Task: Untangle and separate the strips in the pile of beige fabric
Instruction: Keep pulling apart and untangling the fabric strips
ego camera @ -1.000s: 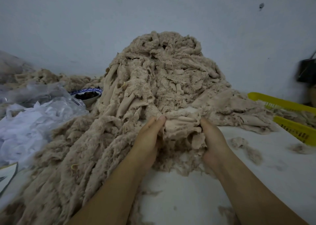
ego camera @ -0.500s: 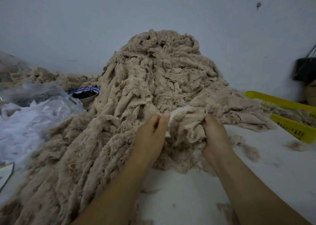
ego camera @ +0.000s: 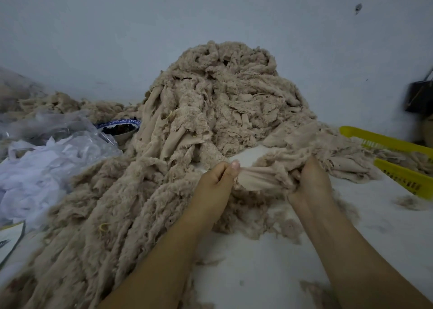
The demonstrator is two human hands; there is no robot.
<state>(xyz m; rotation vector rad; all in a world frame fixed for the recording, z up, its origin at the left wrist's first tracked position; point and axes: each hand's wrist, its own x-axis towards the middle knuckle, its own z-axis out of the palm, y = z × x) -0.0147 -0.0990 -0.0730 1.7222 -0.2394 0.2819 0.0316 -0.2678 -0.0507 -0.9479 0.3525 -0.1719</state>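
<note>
A tall pile of beige fabric (ego camera: 225, 102) with frayed, fluffy strips rises against the wall and spreads down to the lower left. At its front edge a smooth beige strip (ego camera: 260, 177) is stretched between my two hands. My left hand (ego camera: 216, 182) pinches its left end with thumb and fingers. My right hand (ego camera: 309, 184) is closed on its right end, where more tangled fabric bunches over the fingers. Loose fluff hangs below the strip.
A clear plastic bag of white scraps (ego camera: 44, 168) lies at the left, with a blue-rimmed bowl (ego camera: 119, 128) behind it. A yellow plastic basket (ego camera: 398, 163) holding beige fabric stands at the right. A dark object (ego camera: 419, 97) hangs on the wall. White table surface (ego camera: 257, 273) shows between my forearms.
My hands have moved apart, pulling one strip taut out of the bunch they held together. A bare patch of table has appeared behind the strip.
</note>
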